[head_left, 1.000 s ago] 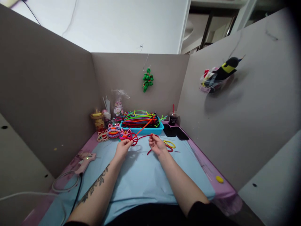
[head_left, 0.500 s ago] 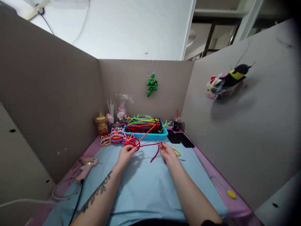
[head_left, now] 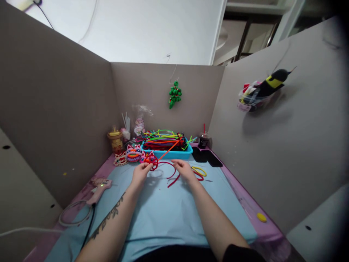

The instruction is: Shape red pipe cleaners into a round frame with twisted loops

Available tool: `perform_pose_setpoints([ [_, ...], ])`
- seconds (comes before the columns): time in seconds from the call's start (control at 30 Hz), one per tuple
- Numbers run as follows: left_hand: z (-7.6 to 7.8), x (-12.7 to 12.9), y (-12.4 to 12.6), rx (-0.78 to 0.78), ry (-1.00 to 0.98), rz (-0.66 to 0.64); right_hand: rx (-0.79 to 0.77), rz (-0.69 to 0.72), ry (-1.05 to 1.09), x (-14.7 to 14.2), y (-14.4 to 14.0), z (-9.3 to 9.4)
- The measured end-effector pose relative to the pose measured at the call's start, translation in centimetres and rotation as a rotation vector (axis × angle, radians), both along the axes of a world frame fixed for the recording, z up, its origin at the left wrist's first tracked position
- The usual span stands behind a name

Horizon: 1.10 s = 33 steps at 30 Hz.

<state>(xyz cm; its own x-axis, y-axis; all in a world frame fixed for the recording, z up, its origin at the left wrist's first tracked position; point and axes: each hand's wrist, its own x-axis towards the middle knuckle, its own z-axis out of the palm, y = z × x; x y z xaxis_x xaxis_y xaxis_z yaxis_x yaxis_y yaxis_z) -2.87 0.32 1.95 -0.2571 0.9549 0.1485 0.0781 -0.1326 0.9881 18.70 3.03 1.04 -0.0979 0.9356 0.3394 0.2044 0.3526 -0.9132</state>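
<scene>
My left hand point(head_left: 141, 173) pinches a red pipe cleaner point(head_left: 155, 163) bent into a ring with crossing strands. From the ring a loose tail of it curves right and down towards the table. Close to that curve is my right hand point(head_left: 183, 169), its thumb and fingers slightly apart with nothing visible between them. Below its fingertips lies a separate red pipe cleaner piece point(head_left: 173, 181). Scissors with yellow and red handles point(head_left: 200, 171) rest just right of this hand, partly hidden by it. Behind the ring, a pink and orange cat-faced pipe cleaner piece point(head_left: 145, 156) is partly covered.
A blue tray point(head_left: 177, 155) full of colourful pipe cleaners stands at the back. Left of it are finished cat-faced pieces point(head_left: 133, 153) and a jar point(head_left: 116, 142). A pink glue gun point(head_left: 100, 191) lies left, its cord trailing. Black pads point(head_left: 205, 157) and a drink cup point(head_left: 203, 140) sit right.
The red strand stretched between my hands has gone slack and curved, free of my right fingers. My right hand has shifted slightly left, and the view has tilted a little.
</scene>
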Motion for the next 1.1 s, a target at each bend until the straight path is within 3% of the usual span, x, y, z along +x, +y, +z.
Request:
perform_pose_setpoints([
  [0.13,-0.1,-0.3,0.3,-0.035,-0.085,0.021,-0.032,0.039,-0.16,-1.0,-0.5,-0.4],
  [0.3,-0.3,-0.4,0.5,-0.085,-0.153,0.005,0.079,-0.144,-0.238,-0.7,-0.1,-0.8],
  [0.5,-0.5,0.0,0.1,-0.172,-0.115,-0.241,0.345,-0.26,-0.059,-0.5,-1.3,0.6],
  [0.63,-0.3,0.4,-0.4,-0.263,-0.15,-0.376,0.443,-0.192,0.042,-0.8,-2.4,1.6],
  [0.73,-0.1,0.5,-0.6,-0.305,-0.197,-0.427,0.426,-0.113,0.056,-1.1,-2.8,1.8],
  [1.1,0.4,0.5,-0.8,-0.319,-0.303,-0.425,0.409,0.098,-0.022,-1.7,-2.7,1.3],
])
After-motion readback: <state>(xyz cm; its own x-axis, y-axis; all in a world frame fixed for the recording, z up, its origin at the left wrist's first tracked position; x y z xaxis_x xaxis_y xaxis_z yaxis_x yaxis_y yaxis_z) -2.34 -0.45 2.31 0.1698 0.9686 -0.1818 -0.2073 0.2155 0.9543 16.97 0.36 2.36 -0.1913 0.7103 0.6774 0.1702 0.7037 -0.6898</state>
